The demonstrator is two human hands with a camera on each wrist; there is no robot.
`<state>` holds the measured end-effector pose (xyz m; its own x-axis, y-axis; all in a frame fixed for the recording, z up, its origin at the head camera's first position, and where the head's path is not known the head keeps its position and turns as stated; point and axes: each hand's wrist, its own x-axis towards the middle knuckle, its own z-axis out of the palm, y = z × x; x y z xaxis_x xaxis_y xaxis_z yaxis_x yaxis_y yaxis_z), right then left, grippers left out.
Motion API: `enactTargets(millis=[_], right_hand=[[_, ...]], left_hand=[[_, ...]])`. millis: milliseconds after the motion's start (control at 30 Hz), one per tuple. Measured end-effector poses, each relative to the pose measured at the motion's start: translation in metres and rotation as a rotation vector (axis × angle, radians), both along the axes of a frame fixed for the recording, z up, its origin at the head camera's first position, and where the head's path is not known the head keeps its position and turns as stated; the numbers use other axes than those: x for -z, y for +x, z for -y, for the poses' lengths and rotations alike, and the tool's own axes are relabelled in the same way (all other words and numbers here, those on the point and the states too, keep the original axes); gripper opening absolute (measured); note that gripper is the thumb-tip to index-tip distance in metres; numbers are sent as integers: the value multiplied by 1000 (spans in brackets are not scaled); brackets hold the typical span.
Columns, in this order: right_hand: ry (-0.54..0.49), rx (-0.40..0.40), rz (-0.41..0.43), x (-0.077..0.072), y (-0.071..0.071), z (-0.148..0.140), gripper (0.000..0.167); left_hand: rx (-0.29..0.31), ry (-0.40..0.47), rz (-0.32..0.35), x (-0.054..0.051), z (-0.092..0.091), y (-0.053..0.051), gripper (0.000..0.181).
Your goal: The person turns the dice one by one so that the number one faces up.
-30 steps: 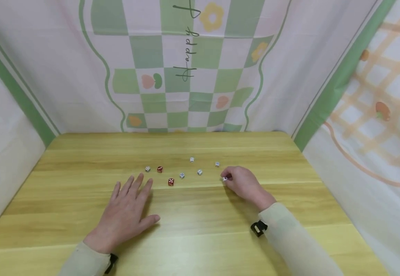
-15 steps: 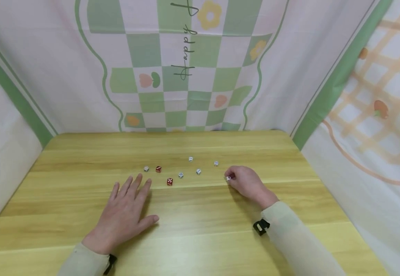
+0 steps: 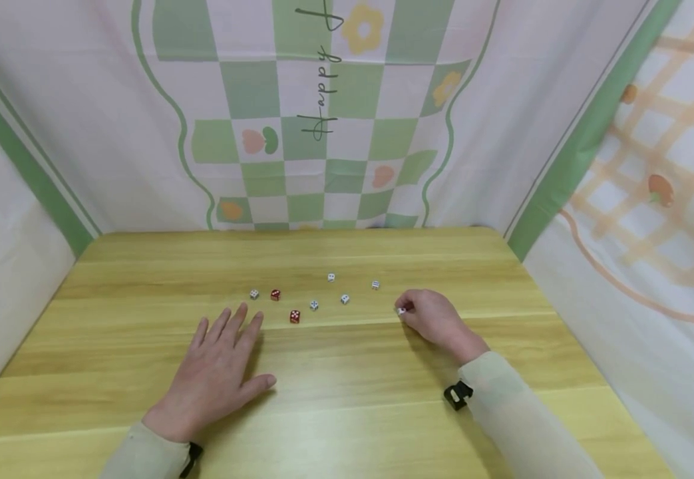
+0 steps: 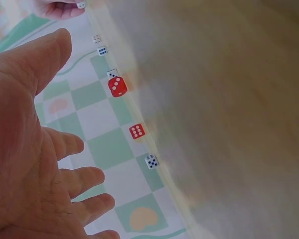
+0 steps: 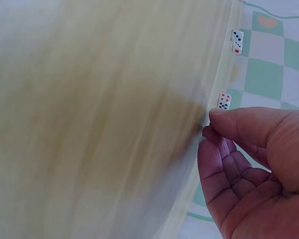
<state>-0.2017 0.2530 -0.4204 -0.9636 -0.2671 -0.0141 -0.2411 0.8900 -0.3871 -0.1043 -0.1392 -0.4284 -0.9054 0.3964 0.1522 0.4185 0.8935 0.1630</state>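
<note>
My right hand (image 3: 436, 320) pinches a white die (image 3: 401, 311) between thumb and fingertips, at the right end of a scatter of dice; the right wrist view hides most of that die behind the fingers. Nearest to it on the table lies a white die (image 3: 375, 285) with dark pips. My left hand (image 3: 211, 372) lies palm down with fingers spread and holds nothing. Just beyond its fingertips are a white die (image 3: 253, 294), a red die (image 3: 275, 295) and another red die (image 3: 295, 317). The left wrist view also shows a red die (image 4: 137, 131) past the fingers.
Between the hands sit a white die (image 3: 314, 305), a second white die (image 3: 345, 299) and, farther back, a third white die (image 3: 331, 277). The wooden table (image 3: 335, 412) ends at a checked cloth (image 3: 305, 176). Printed fabric also hangs on both sides.
My right hand has slid slightly to the right, with the white die still pinched. My left hand and the loose dice stay where they were on the table.
</note>
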Motion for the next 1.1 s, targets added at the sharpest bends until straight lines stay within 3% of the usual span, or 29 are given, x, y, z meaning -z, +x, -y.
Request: enactTargets(millis=[800, 1100], right_hand=[[-8, -8, 9, 1, 0, -5, 16], [7, -11, 0, 4, -1, -5, 16]], left_hand=[[6, -5, -1, 0, -4, -4, 99], [41, 7, -27, -5, -12, -13, 96]])
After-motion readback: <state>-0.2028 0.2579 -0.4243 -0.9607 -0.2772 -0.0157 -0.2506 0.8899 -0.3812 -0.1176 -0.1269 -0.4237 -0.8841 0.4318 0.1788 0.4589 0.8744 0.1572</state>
